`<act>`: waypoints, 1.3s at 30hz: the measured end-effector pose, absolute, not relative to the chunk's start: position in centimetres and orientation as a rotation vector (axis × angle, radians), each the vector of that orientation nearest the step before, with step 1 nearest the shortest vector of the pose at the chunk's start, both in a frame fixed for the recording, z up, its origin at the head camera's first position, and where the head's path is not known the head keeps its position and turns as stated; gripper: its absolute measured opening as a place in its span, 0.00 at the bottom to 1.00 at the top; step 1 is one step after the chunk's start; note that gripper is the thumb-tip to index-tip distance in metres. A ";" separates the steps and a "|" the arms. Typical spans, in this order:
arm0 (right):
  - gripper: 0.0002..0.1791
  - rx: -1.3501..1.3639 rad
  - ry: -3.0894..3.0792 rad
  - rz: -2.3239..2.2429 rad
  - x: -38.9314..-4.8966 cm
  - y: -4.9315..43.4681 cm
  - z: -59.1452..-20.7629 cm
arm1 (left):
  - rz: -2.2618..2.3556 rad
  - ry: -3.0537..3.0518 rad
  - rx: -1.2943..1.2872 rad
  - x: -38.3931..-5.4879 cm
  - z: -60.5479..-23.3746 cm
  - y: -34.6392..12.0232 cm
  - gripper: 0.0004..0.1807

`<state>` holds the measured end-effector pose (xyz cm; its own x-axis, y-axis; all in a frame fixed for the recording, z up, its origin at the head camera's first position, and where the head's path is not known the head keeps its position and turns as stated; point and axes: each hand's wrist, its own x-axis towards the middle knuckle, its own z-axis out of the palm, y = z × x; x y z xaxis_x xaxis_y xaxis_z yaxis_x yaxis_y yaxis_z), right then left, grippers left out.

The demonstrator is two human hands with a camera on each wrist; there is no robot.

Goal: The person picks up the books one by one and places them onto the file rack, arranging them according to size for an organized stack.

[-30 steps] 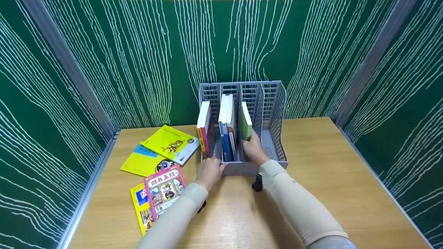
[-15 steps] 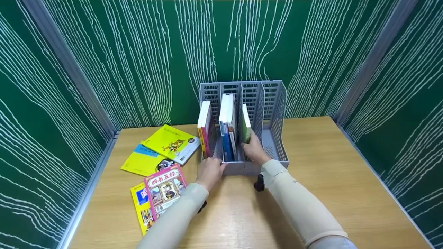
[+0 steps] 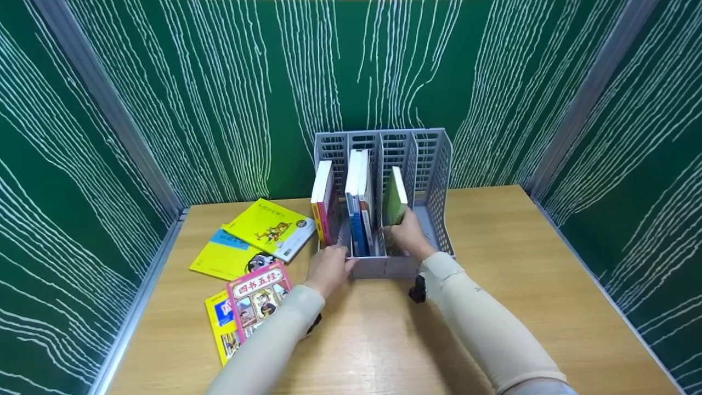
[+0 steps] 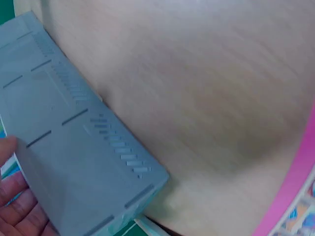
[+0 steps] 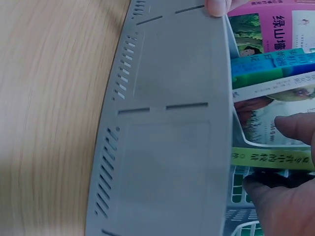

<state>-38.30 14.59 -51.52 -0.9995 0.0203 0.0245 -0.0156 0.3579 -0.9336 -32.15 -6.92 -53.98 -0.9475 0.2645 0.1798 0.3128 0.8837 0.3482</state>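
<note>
A grey plastic desktop file rack with upright dividers stands at the back of the table. My right hand reaches into its third compartment from the left and pinches a thin green book standing there. In the right wrist view the thumb and fingers lie on either side of the green spine. My left hand grips the rack's front rim at the left corner; its curled fingers show at the rim in the left wrist view. Books with pink and yellow spines fill the first compartment, white and blue books the second.
Left of the rack, two yellow books overlap on the wooden table. A pink-framed comic-style book lies partly over another yellow book, near my left forearm. Green walls with white lines enclose the table.
The green book has gone down a little, then shifted right within the third compartment, with my right hand moving along. My left hand stays at the rack's front rim.
</note>
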 end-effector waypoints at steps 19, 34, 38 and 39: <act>0.27 -0.054 -2.514 1.668 -36.1 18.6 -48.7 | -0.641 -2.848 -0.453 -32.0 -49.8 -12.0 0.18; 0.28 -0.027 -2.621 1.563 -33.9 20.1 -50.3 | -0.650 -3.029 -0.260 -31.5 -50.7 -19.4 0.28; 0.25 0.015 -2.651 1.518 -33.3 20.4 -50.9 | -0.667 -3.051 -0.268 -31.4 -51.5 -21.5 0.28; 0.25 0.024 -2.660 1.494 -33.2 20.5 -51.1 | -0.671 -3.055 -0.273 -31.4 -51.7 -21.9 0.29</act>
